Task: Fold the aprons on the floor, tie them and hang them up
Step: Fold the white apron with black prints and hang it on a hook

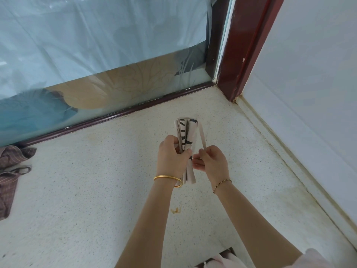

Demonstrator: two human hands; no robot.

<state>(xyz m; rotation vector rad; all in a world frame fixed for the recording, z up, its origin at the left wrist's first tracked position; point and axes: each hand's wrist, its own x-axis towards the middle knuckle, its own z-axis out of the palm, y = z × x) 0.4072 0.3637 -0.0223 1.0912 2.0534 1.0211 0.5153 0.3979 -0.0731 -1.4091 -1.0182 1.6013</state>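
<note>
Beige fabric with black print, that's the apron [186, 136], folded down into a narrow bundle and held up above the speckled floor [87, 190], roughly mid-view. The left hand [171, 157] has its fingers and thumb curled tight round the middle of the bundle. The right hand [211, 161] sits just beside it, pinching the beige strap [202, 136], which runs up along the bundle's right side to its top. There's a gold bangle [164, 177] on the left wrist and a thin twisted bracelet [222, 183] on the right. A second apron [9, 182], brown and striped, lies crumpled on the floor way over at the left edge, near the bottom of the glass door [96, 45]. A small orange-ish stain [176, 210] marks the floor by the left forearm. A dark red door frame [245, 45] and a white wall [318, 74] are on the right.
</note>
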